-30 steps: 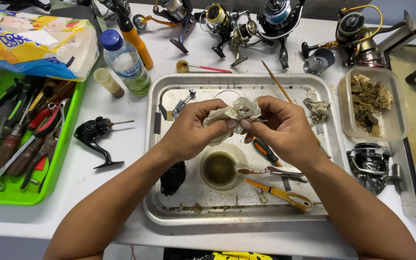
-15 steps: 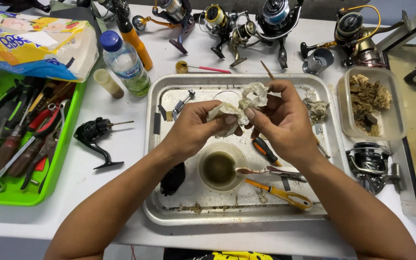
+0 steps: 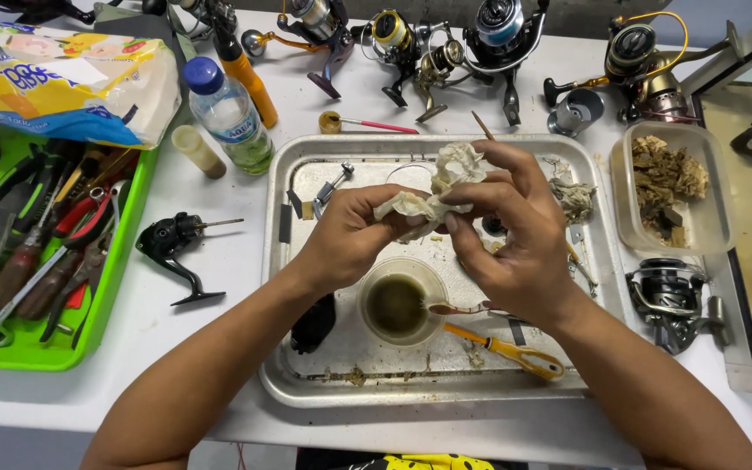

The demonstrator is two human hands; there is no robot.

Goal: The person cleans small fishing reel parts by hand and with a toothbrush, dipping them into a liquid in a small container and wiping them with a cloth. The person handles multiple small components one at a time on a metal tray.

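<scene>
Both grips clenched: left hand [image 3: 350, 239] and right hand [image 3: 515, 248] pinch crumpled tissue [image 3: 433, 187] | over metal tray [image 3: 282, 261] | wiping underway; dirty cup [image 3: 398, 305], screwdriver [image 3: 502, 348] near | fishing reels [image 3: 446, 52] wait far on bench [image 3: 219, 261]

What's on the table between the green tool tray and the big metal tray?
In the head view, a black fishing-reel part lies on the white table between the green tool tray and the metal tray.
</scene>
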